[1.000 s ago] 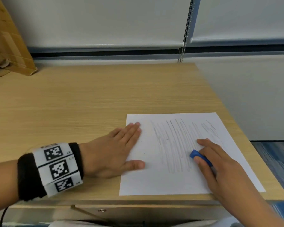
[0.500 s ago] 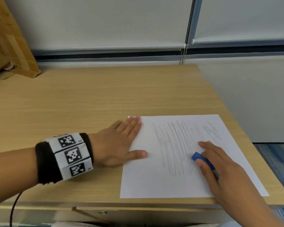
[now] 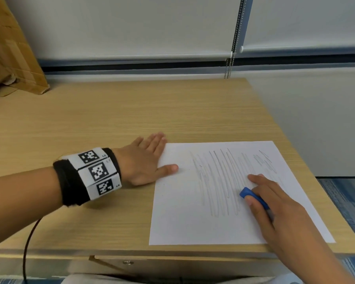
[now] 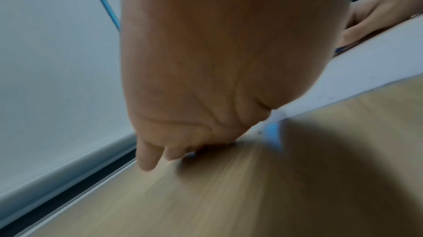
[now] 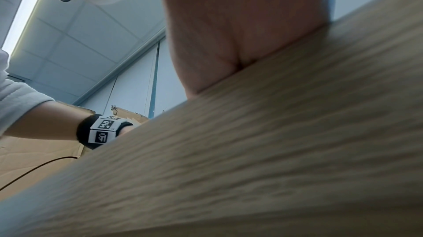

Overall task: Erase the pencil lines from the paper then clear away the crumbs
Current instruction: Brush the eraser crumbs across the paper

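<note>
A white sheet of paper (image 3: pixel 184 214) lies at the near right of the wooden desk (image 3: pixel 111 111), covered with grey pencil lines (image 3: pixel 219 177). My right hand (image 3: pixel 275 203) pinches a blue eraser (image 3: pixel 252 194) between thumb and fingers and holds it down on the lines' right part. Flat and with straight fingers, my left hand (image 3: pixel 148 160) presses the paper's left edge, thumb on the sheet. In the left wrist view the left palm (image 4: pixel 206 60) fills the middle, beside the paper (image 4: pixel 366 71). The right wrist view shows only the right hand's heel (image 5: pixel 240 23) on the desk edge.
A brown cardboard box (image 3: pixel 6 48) stands at the desk's far left corner. The desk's right edge (image 3: pixel 307 160) runs close beside the paper, with blue carpet (image 3: pixel 344 199) below. A blind cord (image 3: pixel 232 56) hangs at the back wall. A black cable (image 3: pixel 29 242) trails from my left wristband.
My left hand has slid a little further up the paper's left edge. The right hand with the eraser stays on nearly the same spot of the lines.
</note>
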A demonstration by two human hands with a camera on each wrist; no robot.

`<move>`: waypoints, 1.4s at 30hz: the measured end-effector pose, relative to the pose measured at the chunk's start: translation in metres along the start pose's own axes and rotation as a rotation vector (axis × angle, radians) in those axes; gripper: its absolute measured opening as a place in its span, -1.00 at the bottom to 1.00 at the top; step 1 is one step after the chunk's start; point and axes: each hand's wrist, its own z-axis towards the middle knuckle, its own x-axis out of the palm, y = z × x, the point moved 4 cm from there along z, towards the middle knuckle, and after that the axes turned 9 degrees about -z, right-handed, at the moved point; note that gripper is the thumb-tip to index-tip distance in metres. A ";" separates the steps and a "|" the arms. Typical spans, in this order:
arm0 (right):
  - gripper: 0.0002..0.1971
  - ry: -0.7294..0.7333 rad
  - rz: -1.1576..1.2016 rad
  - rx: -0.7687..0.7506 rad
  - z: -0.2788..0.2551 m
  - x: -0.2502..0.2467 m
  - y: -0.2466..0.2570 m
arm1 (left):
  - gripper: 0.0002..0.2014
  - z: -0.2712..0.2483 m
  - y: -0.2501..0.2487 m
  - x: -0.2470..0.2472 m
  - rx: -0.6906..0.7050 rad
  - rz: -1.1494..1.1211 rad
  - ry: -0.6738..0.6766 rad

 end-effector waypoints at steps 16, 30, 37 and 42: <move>-0.70 -0.025 0.005 0.010 0.001 -0.002 0.003 | -0.15 -0.011 -0.069 0.006 0.447 0.151 -0.081; -0.64 0.028 0.016 0.046 0.000 -0.003 0.005 | -0.09 -0.022 -0.040 0.017 0.278 0.095 -0.041; -0.50 0.071 -0.015 0.072 -0.001 -0.003 0.004 | -0.07 -0.030 -0.010 0.031 0.116 0.063 0.008; -0.46 0.057 -0.053 0.057 0.000 -0.004 0.005 | -0.01 -0.021 0.001 0.014 0.072 0.003 -0.042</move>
